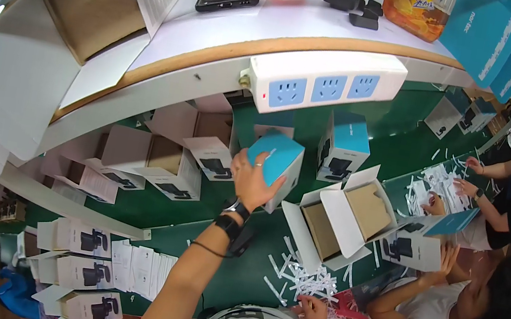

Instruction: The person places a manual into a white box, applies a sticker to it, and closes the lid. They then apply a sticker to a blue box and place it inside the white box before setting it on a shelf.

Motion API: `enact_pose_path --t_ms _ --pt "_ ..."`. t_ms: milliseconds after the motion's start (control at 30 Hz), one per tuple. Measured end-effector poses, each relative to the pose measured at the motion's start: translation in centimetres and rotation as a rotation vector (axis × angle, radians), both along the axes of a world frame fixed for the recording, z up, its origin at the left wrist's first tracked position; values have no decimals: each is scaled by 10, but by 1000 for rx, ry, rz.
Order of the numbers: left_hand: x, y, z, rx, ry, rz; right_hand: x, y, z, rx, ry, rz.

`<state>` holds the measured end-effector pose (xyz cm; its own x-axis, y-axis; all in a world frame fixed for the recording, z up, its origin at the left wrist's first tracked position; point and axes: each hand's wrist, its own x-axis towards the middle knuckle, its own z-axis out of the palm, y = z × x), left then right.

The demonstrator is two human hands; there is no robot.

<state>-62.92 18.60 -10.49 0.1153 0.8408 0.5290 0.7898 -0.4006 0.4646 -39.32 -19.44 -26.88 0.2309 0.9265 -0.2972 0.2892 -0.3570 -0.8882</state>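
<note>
My left hand point(255, 180) reaches over a closed white box with a blue top point(281, 146). Its fingers lie across the blue top and the thumb bends down at the box's side, gripping it. Low in the view, my right hand point(313, 315) is beside a heap of white paper strips point(306, 278). Its fingers are loosely bent and apart, with nothing visible in them. Just beyond this heap stands an open white carton point(354, 249) with brown cardboard inside and its flaps spread. Another blue-topped box point(344, 148) stands to the right of the gripped one.
Several open boxes point(174, 176) stand left on the green surface point(214, 275), with stacked white papers point(144, 270) nearer. A power strip point(327, 82) fronts the raised shelf point(279, 27). At right, one person holds a box point(414, 250); another handles paper strips point(434, 191).
</note>
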Motion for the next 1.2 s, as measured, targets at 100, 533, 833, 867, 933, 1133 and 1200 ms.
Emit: enact_pose_path --t_ms 100,533,833,867,933,1133,1200 --pt "35 37 -6 215 96 -68 4 9 -2 67 -11 -9" --pt "-47 74 87 -388 257 -194 -1 -6 10 70 131 -124" --pt "-195 -57 73 30 397 -281 -70 90 102 281 -69 302" --pt "-205 -94 80 8 396 -257 -88 106 114 420 -116 259" --pt "-220 -153 86 17 338 -360 -120 134 137 611 -143 192" --pt "-302 -237 45 -16 -248 169 -159 161 148 508 -55 159" --pt "-358 -256 -23 -265 -310 590 -164 149 135 455 24 109"
